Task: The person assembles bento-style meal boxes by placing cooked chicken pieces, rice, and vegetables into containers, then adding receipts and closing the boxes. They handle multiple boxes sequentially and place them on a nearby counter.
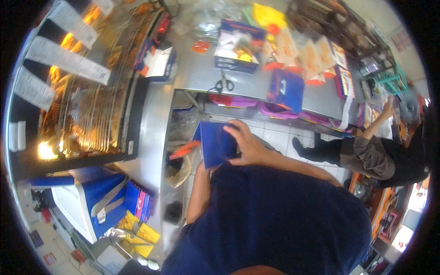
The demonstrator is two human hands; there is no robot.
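The folder (215, 144) sits in front of the person's chest, with the right hand (247, 145) on its right edge and the left forearm (198, 192) rising beneath it. Beyond it stands the counter (250, 87), on which scissors (223, 85) lie near the front edge, an open box (238, 46) behind them and a carton (285, 89) to their right. A display case (87, 101) stands left of the counter, a cooler (89, 204) lower left, and another person (371, 156) at right.

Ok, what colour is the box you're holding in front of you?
Dark blue: the box sits under the right hand; an orange strip shows at its left edge. The head view shows it best.
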